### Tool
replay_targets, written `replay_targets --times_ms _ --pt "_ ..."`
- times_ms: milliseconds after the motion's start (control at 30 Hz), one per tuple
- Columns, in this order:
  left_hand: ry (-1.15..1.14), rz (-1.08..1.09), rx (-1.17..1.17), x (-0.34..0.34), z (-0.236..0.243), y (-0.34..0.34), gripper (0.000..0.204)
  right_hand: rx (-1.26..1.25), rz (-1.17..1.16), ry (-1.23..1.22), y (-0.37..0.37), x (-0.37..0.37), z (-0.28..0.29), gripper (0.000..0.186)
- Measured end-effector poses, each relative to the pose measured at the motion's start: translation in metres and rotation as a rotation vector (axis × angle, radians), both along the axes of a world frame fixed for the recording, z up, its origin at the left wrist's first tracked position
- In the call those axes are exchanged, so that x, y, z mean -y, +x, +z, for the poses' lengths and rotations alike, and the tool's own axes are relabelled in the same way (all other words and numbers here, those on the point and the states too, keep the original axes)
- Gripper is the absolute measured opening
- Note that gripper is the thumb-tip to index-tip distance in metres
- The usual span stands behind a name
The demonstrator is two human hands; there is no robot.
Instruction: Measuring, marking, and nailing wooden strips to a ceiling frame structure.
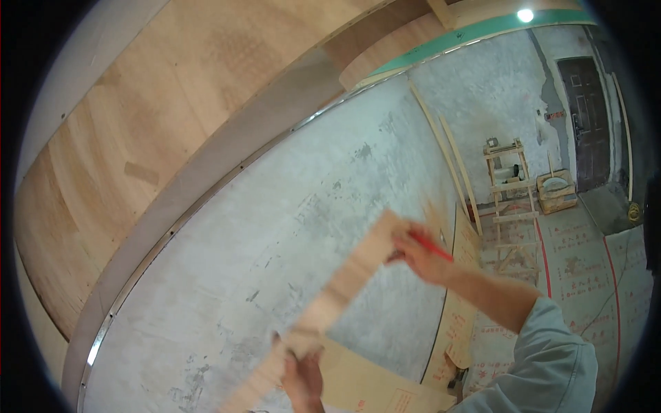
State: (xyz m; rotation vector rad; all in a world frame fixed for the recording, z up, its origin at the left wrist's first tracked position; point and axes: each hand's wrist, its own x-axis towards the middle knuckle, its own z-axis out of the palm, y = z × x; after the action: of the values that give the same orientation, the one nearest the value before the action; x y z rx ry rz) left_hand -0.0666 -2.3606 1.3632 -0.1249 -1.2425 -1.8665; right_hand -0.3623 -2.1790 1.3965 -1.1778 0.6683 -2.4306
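A long, pale wooden strip [348, 280] slants in front of the grey wall, its upper end slightly blurred. My left hand [303, 375] grips it low down, thumb across its face. At the strip's upper end my right hand [418, 251] is closed on its edge. A red, slim, pen-like thing [431, 246] also lies in that hand, pointing back along the wrist; its exact kind is too blurred to tell. The lower end of the strip runs out of the picture.
Overhead curves a plywood panel [158, 124] with a metal track [241, 166] under it. Below the strip lies a yellowish board [372, 375]. A wooden ladder-like stand [513, 199], a box with a basin [556, 189] and a dark door [585, 124] are at right. Two thin battens [454, 165] lean on the wall.
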Motion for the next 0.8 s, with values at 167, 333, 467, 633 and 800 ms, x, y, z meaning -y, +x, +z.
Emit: replay_targets --times_ms 167,333,467,633,800 --pt "-0.110 -0.133 -0.147 -0.005 0.142 -0.074 0.056 -0.179 -0.090 -0.198 -0.052 -0.044 0.133 0.020" --pt "0.142 -0.092 -0.240 -0.019 0.221 -0.088 0.034 -0.153 -0.252 -0.366 -0.096 -0.111 0.204 0.012" --pt "0.071 -0.126 -0.273 -0.013 0.252 -0.106 0.028 -0.137 -0.414 -0.416 -0.079 -0.131 0.233 0.014" --pt "0.065 -0.204 -0.342 0.006 0.278 -0.130 0.027 -0.184 -0.477 -0.443 -0.059 -0.146 0.248 0.014" --pt "0.028 -0.286 -0.409 0.018 0.298 -0.147 0.031 -0.203 -0.463 -0.435 -0.049 -0.158 0.253 0.015"
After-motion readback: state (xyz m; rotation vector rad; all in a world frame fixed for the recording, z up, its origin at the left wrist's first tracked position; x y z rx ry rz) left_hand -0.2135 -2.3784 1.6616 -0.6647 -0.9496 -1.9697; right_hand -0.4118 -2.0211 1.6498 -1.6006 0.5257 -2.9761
